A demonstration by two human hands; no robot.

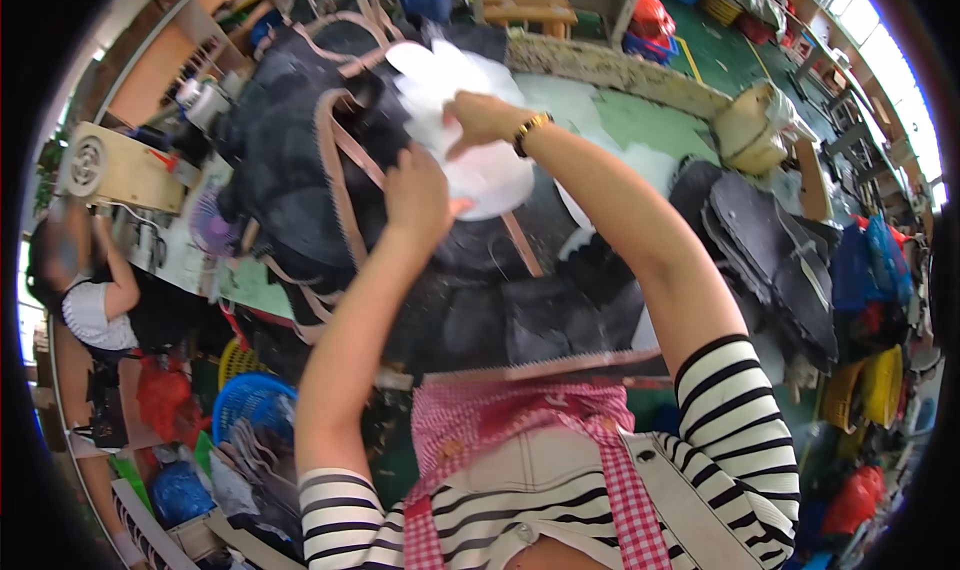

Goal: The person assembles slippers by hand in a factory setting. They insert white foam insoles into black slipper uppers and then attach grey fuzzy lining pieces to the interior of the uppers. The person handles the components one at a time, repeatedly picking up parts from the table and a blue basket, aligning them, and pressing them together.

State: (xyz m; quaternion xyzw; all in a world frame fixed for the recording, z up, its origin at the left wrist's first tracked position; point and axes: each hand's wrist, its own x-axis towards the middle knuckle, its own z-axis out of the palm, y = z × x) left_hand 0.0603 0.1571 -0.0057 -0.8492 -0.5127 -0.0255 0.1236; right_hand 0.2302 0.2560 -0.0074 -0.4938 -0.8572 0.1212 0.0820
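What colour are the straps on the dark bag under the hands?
Tan-pink straps on a black bag, clearest in the head view.

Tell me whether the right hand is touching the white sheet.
Touching. The head view shows the right hand pressed onto the white sheet, fingers overlapping it with no gap.
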